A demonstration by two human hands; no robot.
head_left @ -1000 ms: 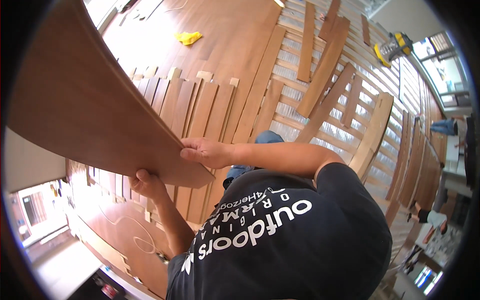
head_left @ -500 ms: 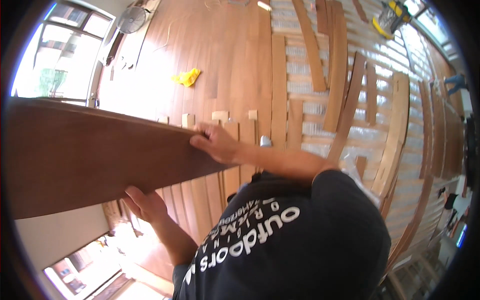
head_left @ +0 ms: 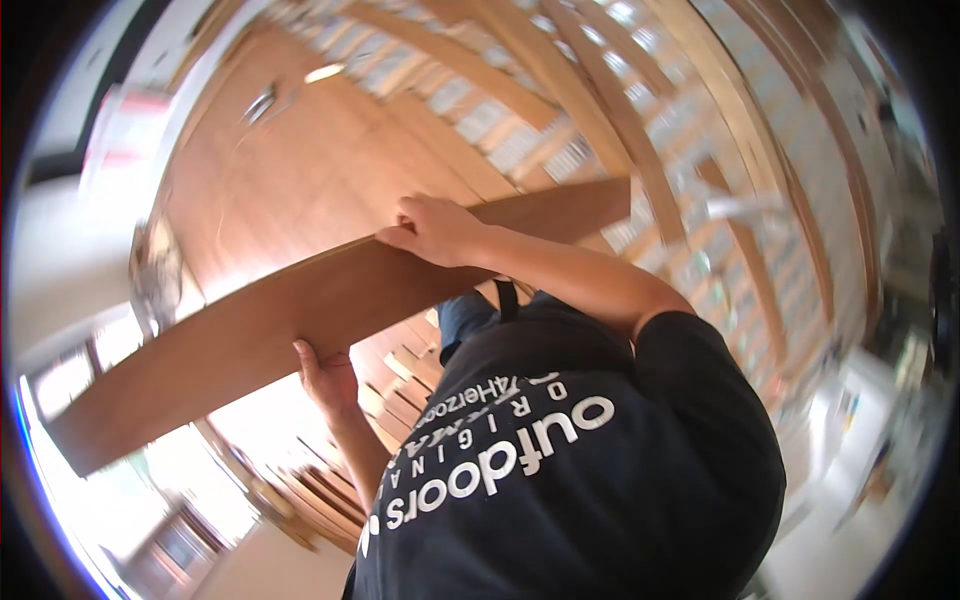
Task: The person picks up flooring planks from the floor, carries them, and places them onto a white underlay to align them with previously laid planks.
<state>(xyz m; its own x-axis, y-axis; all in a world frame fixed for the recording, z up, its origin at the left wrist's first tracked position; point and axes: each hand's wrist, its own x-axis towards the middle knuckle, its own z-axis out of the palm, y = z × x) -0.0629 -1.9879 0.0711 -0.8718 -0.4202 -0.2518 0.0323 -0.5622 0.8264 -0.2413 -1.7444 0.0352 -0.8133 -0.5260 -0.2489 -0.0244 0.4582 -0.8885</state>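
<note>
A long brown wooden floorboard (head_left: 250,335) is held up in front of my body, slanting from lower left to upper right, with both ends in sight. My left hand (head_left: 328,382) grips its near, lower edge; the thumb lies on the face and the other fingers are partly hidden behind the board. My right hand (head_left: 437,230) is closed over the far, upper edge, right of the middle. The board's right end reaches out past my right forearm.
Beyond the board lies finished wooden flooring (head_left: 270,150). Wooden battens with silvery sheeting between them spread to the right, with loose planks (head_left: 545,60) across them. More boards (head_left: 320,495) lie at lower left, near bright windows. The surroundings are blurred.
My view has turned, bringing the battens across the top. The floorboard has swung round, so its right end now shows beyond my right hand. Both hands still hold it.
</note>
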